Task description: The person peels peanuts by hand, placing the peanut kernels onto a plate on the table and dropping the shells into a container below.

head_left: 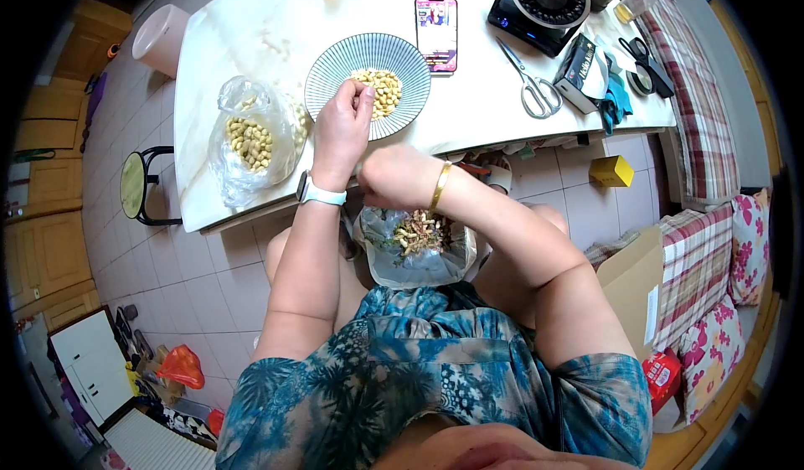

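Observation:
My left hand (pixel 345 121), with a white-strapped watch (pixel 322 191) on its wrist, is over the near side of a blue-striped bowl (pixel 327 72). Its thumb and fingers are closed together; anything between them is hidden. Pale yellow nut- or bean-like pieces (pixel 387 93) lie in the bowl. Close to the left wrist, my right hand (pixel 394 175) is curled and blurred, its fingers hidden. It wears a gold bracelet (pixel 440 187) and is above a lined bin (pixel 410 276) holding brownish-pink and green scraps (pixel 421 232). A clear plastic bag (pixel 230 173) left of the bowl holds more yellowish pieces (pixel 250 142).
On the white table (pixel 477 122) are a phone (pixel 437 34), scissors (pixel 536 89), a tissue box (pixel 581 72) and a black appliance (pixel 548 5). A stool (pixel 134 185) and a pink bin (pixel 162 40) stand left. A yellow box (pixel 611 171) is on the floor, right.

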`<state>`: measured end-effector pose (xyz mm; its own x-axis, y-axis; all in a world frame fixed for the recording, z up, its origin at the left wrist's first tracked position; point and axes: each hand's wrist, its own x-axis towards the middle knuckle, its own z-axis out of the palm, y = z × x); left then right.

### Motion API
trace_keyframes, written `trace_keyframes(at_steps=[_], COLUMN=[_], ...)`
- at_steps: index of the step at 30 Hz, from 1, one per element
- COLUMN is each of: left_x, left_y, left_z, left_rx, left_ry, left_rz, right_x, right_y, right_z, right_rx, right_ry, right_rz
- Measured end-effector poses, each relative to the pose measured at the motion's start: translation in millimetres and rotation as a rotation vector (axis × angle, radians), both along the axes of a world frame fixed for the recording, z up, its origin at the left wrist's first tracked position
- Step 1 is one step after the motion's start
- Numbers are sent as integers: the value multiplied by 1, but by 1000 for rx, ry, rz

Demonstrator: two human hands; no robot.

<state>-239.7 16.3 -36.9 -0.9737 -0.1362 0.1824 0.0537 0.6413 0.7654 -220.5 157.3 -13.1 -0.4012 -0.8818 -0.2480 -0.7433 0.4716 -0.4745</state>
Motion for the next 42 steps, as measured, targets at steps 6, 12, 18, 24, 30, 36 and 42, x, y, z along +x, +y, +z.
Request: trace_keyframes(at_steps=[6, 12, 18, 24, 30, 36, 42], left_x=[-4, -2, 0, 2, 2, 3, 2], left_y=[-10, -8, -4, -5, -3, -7, -10], left_z=[-1, 1, 0, 6, 2, 0, -4], left_rx=[93, 133, 193, 123, 108, 107, 174], left_ry=[53, 52, 54, 56, 55, 58, 53], left_rz=[44, 67, 42, 23, -22, -23, -31], right_x=[-18, -32, -35, -42, -59, -66, -71], right_y=[13, 20, 22, 27, 12, 1, -1], right_z=[4, -13, -15, 5, -7, -8, -9], right_rx=[-481, -335, -251, -524, -799, -810, -796], right_ry=[301, 469, 485, 313, 215, 138, -94], right_rz=[-283, -363, -326, -484, -559, -588, -675])
